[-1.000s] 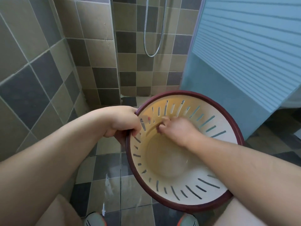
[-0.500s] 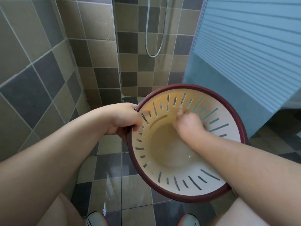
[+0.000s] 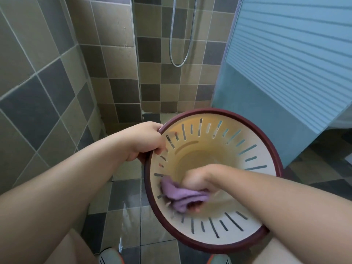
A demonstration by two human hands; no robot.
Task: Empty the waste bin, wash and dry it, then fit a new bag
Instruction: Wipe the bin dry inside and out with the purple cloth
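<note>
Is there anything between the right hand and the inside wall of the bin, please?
Yes: a purple cloth gripped in the right hand lies between it and the near-left inner wall of the bin. The left hand holds the rim directly.

tiled floor (image 3: 131,191) in grey and beige squares, wet glossy streak (image 3: 124,212) running toward the near edge, two shoe toes on it, left shoe (image 3: 109,256) just beside the streak's near end, right shoe (image 3: 219,259) farther right of it
</note>
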